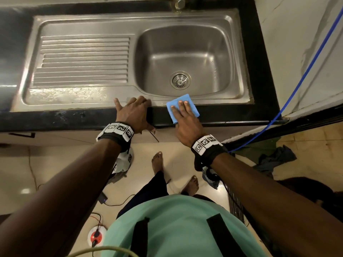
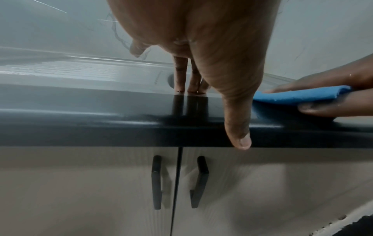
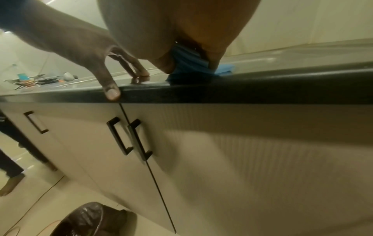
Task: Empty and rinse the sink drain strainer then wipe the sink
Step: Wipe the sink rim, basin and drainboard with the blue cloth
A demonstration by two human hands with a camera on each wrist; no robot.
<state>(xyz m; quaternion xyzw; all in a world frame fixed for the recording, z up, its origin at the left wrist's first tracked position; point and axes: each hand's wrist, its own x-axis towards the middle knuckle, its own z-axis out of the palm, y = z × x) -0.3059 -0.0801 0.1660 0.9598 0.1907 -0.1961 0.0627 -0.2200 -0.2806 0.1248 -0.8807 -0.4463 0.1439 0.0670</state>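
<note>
The steel sink (image 1: pixel 83 93) has a ribbed drainboard on the left and a basin on the right. The round drain strainer (image 1: pixel 180 80) sits in the basin's drain hole. A folded blue cloth (image 1: pixel 185 101) lies on the sink's front rim and the black counter edge (image 1: pixel 74 117). My right hand (image 1: pixel 182 115) presses flat on it with straight fingers. In the left wrist view the cloth (image 2: pixel 298 96) lies under those fingers, with the thumb beside it. My left hand (image 1: pixel 132 108) rests just left of the cloth, fingertips on the rim and thumb (image 2: pixel 240 135) hanging over the counter's front.
A tap (image 1: pixel 179 2) stands behind the basin. A blue cable (image 1: pixel 306 71) runs down the right wall. Cupboard doors with black handles (image 2: pixel 157 182) are below the counter. A bin with a dark liner (image 3: pixel 88 218) stands on the floor. Dishes (image 3: pixel 34 79) sit far left on the counter.
</note>
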